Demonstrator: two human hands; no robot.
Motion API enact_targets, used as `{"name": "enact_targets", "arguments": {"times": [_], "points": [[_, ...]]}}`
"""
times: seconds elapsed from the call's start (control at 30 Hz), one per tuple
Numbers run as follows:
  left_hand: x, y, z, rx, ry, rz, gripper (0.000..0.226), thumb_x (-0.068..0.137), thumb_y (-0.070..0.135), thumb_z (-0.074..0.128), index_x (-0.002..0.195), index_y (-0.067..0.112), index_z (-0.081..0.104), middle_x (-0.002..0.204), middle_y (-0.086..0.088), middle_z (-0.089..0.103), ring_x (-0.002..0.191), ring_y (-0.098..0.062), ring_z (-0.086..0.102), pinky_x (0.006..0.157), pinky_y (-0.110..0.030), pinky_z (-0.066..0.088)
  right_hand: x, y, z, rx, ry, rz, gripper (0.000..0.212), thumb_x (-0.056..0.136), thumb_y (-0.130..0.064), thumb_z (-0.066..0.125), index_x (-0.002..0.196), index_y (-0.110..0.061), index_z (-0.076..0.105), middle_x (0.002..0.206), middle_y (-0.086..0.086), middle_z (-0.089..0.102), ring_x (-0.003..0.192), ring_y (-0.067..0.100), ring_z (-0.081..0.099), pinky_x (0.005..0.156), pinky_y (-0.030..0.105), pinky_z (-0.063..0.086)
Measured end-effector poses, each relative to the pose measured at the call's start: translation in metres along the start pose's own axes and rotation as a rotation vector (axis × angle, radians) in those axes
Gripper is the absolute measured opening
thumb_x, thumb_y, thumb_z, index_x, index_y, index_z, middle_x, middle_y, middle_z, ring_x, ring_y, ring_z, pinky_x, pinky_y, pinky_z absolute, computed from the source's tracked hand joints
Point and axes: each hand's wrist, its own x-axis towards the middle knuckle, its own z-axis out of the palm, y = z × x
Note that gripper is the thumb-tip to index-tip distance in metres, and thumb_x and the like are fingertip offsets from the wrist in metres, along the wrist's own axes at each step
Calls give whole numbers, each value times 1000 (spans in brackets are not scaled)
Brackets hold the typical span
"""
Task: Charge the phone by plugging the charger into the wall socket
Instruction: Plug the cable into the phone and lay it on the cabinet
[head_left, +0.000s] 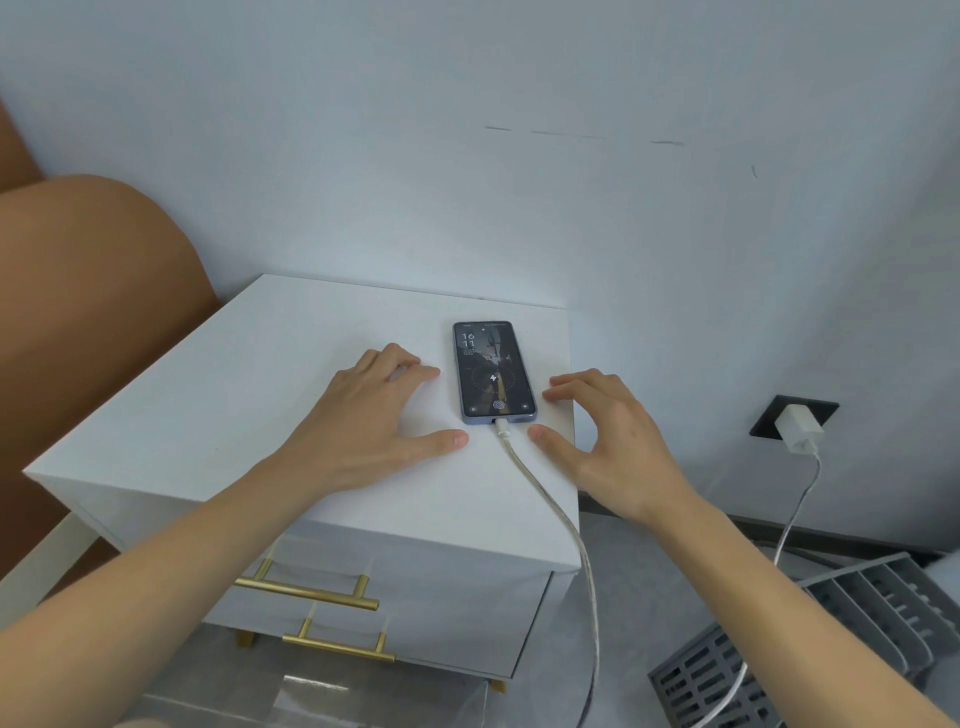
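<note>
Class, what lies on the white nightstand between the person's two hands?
In the head view, the lit blue-cased phone and its white cable lie between left hand and right hand.

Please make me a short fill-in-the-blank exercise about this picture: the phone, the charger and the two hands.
1. The phone lies face up on the white ____.
2. The charger sits plugged into the black wall ____.
3. The cable enters the phone at its ____ edge.
4. The left hand and right hand rest on either side of the phone, and hold ____.

Missing words: nightstand; socket; bottom; nothing
</note>
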Motion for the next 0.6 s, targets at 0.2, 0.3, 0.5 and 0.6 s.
{"name": "enact_targets", "arguments": {"times": [0.2, 0.3, 0.5, 0.6], "points": [[0, 1, -1, 3, -3, -6, 95, 75, 88, 42, 148, 29, 50, 144, 10, 44, 138, -11, 36, 111, -40, 36, 0, 0, 1, 0, -4, 2, 44, 91, -51, 67, 122, -21, 69, 133, -11, 61, 127, 11, 51, 100, 31, 46], [0, 1, -1, 5, 0, -7, 94, 76, 88, 42, 148, 29, 50, 144, 10, 44, 138, -11, 36, 110, -40, 36, 0, 0, 0, 0, -9, 6, 45, 90, -53, 66, 122, -21, 69, 133, -11, 61, 125, 11, 51, 99, 31, 46], [0, -1, 0, 4, -2, -15, 92, 76, 88, 44, 148, 30, 51, 144, 11, 44, 138, -11, 37, 110, -40, 36, 0, 1, 1, 2, -11, 3, 46, 90, -55, 64, 123, -22, 69, 133, -12, 61, 126, 10, 51, 99, 29, 45], [0, 0, 0, 1, -7, -14, 92, 76, 88, 44, 147, 30, 51, 143, 11, 45, 138, -11, 37, 110, -40, 36, 0, 3, 0, 9, -18, 12, 48, 90, -56, 63, 123, -22, 68, 134, -12, 60, 127, 10, 51, 100, 29, 46]]}}
